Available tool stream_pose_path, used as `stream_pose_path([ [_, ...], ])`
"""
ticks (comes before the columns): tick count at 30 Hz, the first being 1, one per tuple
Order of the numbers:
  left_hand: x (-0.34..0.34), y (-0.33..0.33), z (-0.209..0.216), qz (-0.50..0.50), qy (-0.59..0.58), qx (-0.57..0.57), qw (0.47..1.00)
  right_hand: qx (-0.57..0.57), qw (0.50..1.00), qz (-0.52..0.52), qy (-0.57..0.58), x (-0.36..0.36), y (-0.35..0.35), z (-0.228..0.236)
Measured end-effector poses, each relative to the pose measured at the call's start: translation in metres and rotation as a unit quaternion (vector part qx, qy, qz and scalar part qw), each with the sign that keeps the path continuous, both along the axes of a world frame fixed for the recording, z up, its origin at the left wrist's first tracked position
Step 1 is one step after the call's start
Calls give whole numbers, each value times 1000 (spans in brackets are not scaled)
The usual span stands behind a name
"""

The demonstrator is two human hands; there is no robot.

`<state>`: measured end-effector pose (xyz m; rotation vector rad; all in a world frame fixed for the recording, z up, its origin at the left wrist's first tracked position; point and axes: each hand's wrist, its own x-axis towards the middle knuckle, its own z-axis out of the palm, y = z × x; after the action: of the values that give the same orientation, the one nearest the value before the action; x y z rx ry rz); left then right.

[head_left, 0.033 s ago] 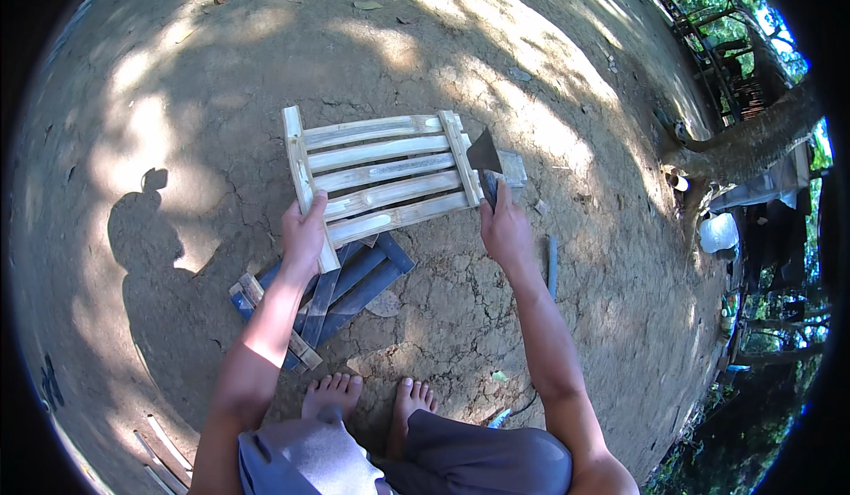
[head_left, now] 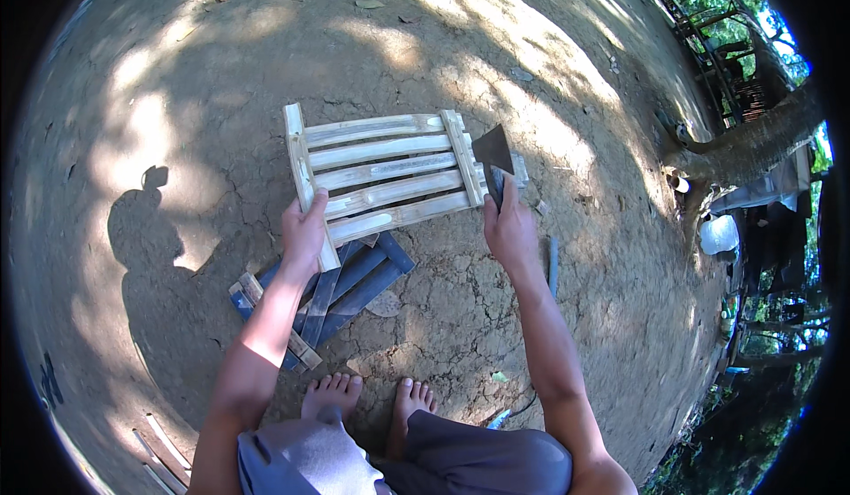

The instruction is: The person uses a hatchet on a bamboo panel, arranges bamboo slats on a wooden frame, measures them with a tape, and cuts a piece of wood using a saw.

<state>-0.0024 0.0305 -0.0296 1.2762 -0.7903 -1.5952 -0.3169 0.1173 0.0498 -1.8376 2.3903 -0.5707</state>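
A small slatted bamboo rack (head_left: 390, 169), with several pale slats between two end strips, is held out in front of me at a slight tilt. My left hand (head_left: 304, 234) is closed on the lower part of its left end strip, thumb on top. My right hand (head_left: 511, 234), just off the rack's right end, grips the dark handle of a putty knife (head_left: 492, 148). Its dark, wide blade points up and away from me, a little apart from the slats. Fingers under the rack and around the handle are partly hidden.
Below the rack, a dark blue slatted frame (head_left: 354, 282) lies on cracked bare earth near my feet. A pale block (head_left: 521, 169) sits behind the blade. A grey-blue pipe (head_left: 553, 265) lies to the right, thin strips (head_left: 164, 451) at lower left, a tree trunk (head_left: 753, 141) far right.
My right hand and the putty knife have shifted slightly right, away from the rack's end, and the blade has turned a little. My left hand and the rack have barely moved.
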Motion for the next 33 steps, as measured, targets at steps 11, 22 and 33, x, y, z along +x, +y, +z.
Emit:
stream_pose_path([
  [11, -1, -30, 9, -10, 14, 85, 996, -60, 998, -18, -13, 7, -7, 28],
  [22, 4, -5, 8, -1, -71, 51, 996, 144, 988, -45, -17, -15, -11, -17],
  [33, 19, -16, -4, -15, -88, 44, 995, -13, 996, -40, -74, -10, -14, 6],
])
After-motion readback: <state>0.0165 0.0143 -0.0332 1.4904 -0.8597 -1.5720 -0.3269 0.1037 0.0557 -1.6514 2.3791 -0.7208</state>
